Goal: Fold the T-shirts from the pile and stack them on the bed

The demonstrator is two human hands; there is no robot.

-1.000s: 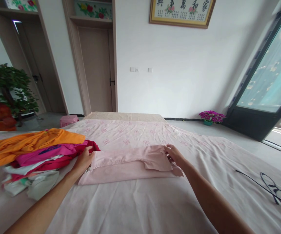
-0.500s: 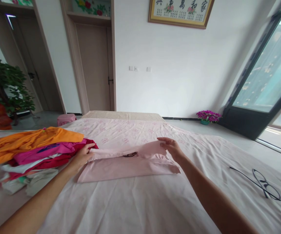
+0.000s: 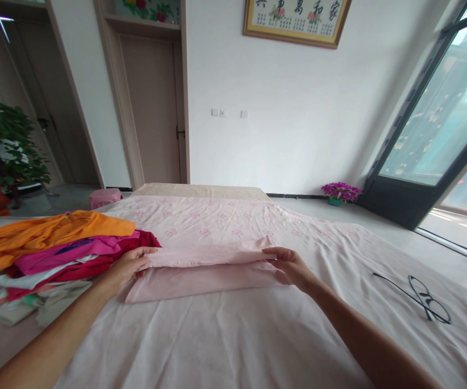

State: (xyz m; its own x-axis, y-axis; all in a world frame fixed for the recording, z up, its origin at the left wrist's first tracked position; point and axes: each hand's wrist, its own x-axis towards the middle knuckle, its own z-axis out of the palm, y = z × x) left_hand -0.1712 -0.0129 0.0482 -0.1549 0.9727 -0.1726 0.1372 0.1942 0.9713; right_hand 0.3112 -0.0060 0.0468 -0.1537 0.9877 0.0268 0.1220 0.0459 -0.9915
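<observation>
A pale pink shirt (image 3: 205,282) lies folded into a long strip on the bed, its upper layer raised along the middle. At its left end my left hand (image 3: 130,266) pinches the edge of that layer between thumb and fingers. My right hand (image 3: 288,265) grips the right end of the same layer, fingers closed on the cloth. Beside my left hand rests a heap of clothes, with an orange garment (image 3: 55,233) on top and a magenta garment (image 3: 71,254) under it.
A pair of black-framed glasses (image 3: 426,302) lies on the pale pink bedsheet (image 3: 217,340) to the right. Beyond the bed stand a pink stool (image 3: 104,198), a pot of purple flowers (image 3: 341,193) and a leafy plant (image 3: 6,146). A dark-framed glass door (image 3: 404,183) is at the right.
My right hand has lifted the short sleeve part and folded it inward, so the upper layer is now a narrower strip. My left hand has stayed at the left end. The view has shifted slightly right.
</observation>
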